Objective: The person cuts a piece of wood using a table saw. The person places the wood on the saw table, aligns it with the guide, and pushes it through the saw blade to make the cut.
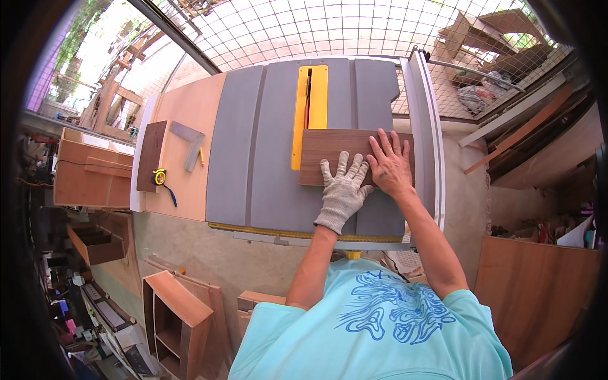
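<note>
A dark brown board (326, 142) lies flat on the grey table saw top (272, 114), across the lower part of the yellow insert (318, 95), where a blade (308, 88) shows in the slot beyond the board. My left hand (342, 190), in a pale knitted glove, rests on the board with fingers spread. My bare right hand (391, 166) lies beside it on the board's right half, fingers stretched out. The board's right end is close to the long rail (426, 107) at the right of the top.
A plywood extension (174, 101) on the left holds a dark offcut (152, 133), metal square (193, 152), pencil (202, 156) and tape measure (159, 177). Wooden boxes (180, 301) stand below left, wire mesh (266, 28) lies beyond the saw, and a large panel (532, 297) stands at lower right.
</note>
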A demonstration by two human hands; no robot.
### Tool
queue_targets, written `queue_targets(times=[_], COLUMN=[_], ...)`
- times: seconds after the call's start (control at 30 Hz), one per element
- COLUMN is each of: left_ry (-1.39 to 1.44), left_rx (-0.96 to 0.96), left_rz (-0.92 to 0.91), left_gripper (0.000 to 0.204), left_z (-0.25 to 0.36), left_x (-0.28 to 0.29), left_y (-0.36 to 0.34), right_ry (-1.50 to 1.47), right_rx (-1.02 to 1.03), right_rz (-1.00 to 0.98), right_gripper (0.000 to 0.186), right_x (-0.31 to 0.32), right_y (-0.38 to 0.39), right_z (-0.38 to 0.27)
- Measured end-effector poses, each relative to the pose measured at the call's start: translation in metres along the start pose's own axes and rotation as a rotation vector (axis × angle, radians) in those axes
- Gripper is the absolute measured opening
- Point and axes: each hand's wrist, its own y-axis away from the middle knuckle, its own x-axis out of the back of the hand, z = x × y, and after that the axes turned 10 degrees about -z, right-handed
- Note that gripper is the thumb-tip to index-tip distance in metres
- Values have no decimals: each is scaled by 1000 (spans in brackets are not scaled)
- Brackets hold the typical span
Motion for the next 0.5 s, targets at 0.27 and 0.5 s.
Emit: queue_targets(times=[0.27, 0.5], left_ry=[-21, -55], left_rx=[-15, -15], left_rz=[49, 48], left_gripper=[71, 71], left_z=[-6, -6], left_x=[-7, -7], left_y=[-10, -24], right_ry=[-8, -12], right_rx=[4, 3], right_rz=[1, -1], right_gripper=[54, 54], right_x=[2, 5], right_y=[-7, -18], right_z=[3, 10])
